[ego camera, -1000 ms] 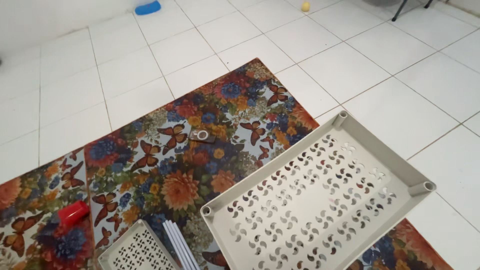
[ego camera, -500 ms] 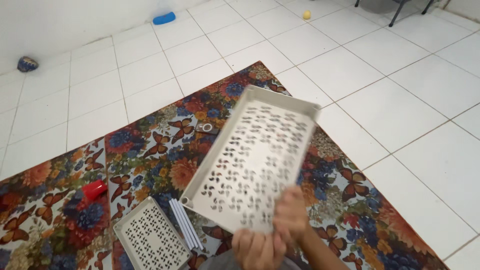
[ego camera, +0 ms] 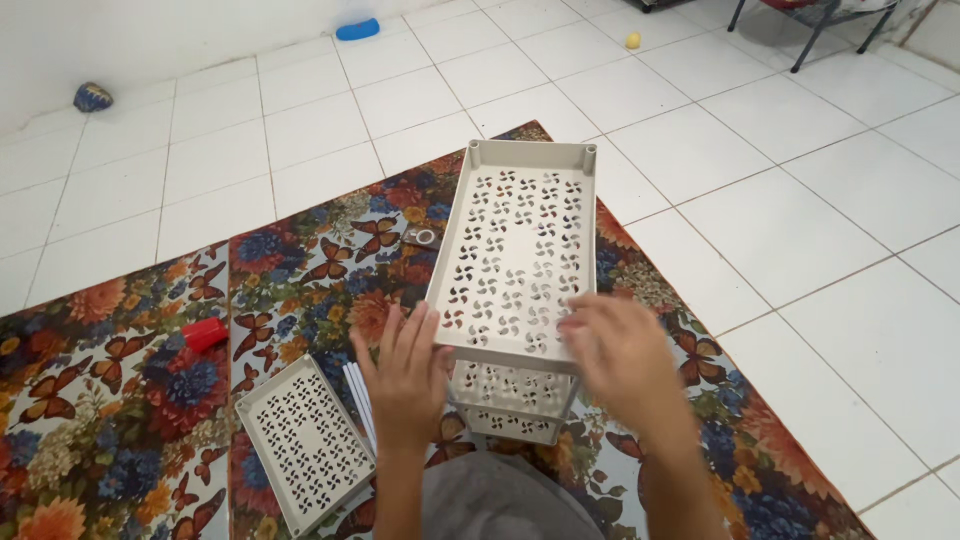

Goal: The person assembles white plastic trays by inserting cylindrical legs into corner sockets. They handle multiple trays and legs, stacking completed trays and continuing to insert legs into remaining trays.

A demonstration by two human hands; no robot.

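A grey perforated plastic shelf tray [ego camera: 515, 240] lies level on top of a second tray [ego camera: 512, 400], forming a small rack on the floral rug [ego camera: 300, 260]. My left hand [ego camera: 405, 375] rests with spread fingers against the near left edge of the top tray. At the tray's near right corner is my right hand [ego camera: 620, 355], blurred, with fingers apart and touching the surface. Neither hand clasps anything.
A third loose perforated tray [ego camera: 305, 440] lies on the rug at the left, with thin white rods [ego camera: 358, 395] beside it. A small red object [ego camera: 205, 333] and a small metal piece [ego camera: 422, 238] lie on the rug. White tile floor surrounds the rug.
The big tray, held up tilted before, has swung round and come down level onto the lower tray. Both hands are now at its near edge.
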